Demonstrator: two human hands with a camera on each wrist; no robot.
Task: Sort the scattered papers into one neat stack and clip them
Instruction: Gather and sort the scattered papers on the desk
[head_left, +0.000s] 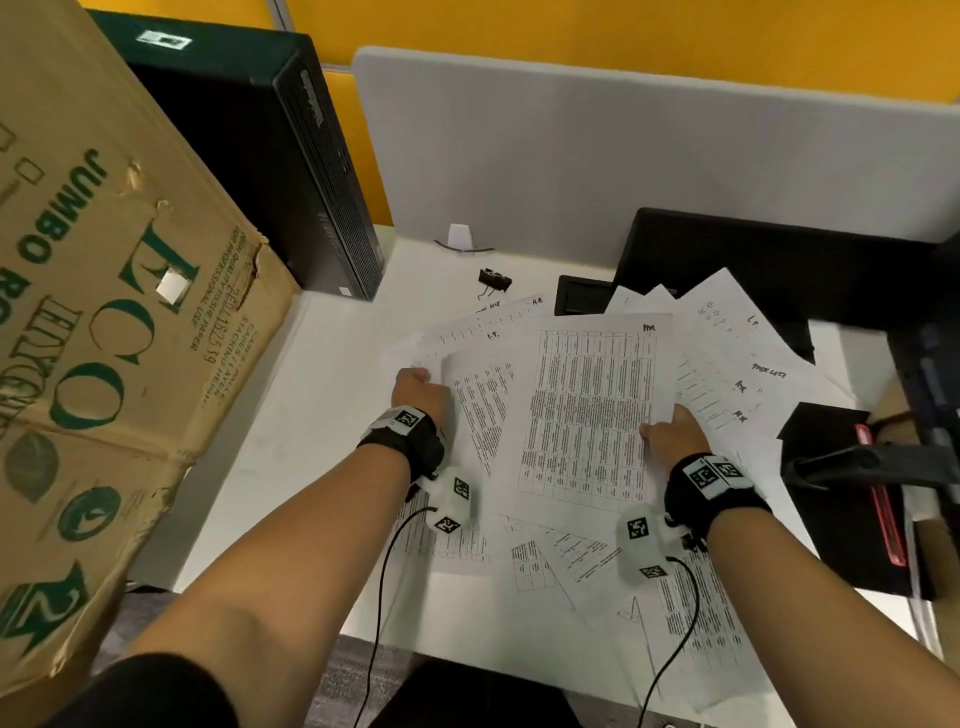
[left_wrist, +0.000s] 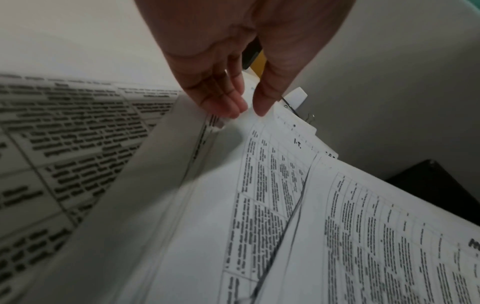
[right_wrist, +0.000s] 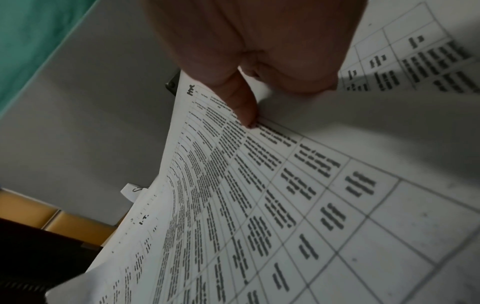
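Printed table sheets (head_left: 587, 410) fanned out loose all over the white desk (head_left: 322, 415), nowhere near a neat stack yet. Left hand (head_left: 420, 391) pinching the corner of a curled sheet (left_wrist: 161, 185) between fingertips (left_wrist: 233, 107) and thumb, that page lifting up off the ones beneath it. Right hand (head_left: 673, 433) gripping the right edge of the top sheet (right_wrist: 259, 205), thumb (right_wrist: 244, 107) pressed on the printed side, remaining fingers tucked under and out of sight. More pages spilling past the right-hand fingers, some handwritten marks on their corners, too small to read. Black binder clip (head_left: 493, 280) lying on bare desk well beyond the left fingertips, apart from the papers, just short of a small white stand (head_left: 460, 236) at the grey divider (head_left: 623, 156). Big cardboard box (head_left: 104, 312) and a black PC tower (head_left: 291, 156) off to the left of the left hand.
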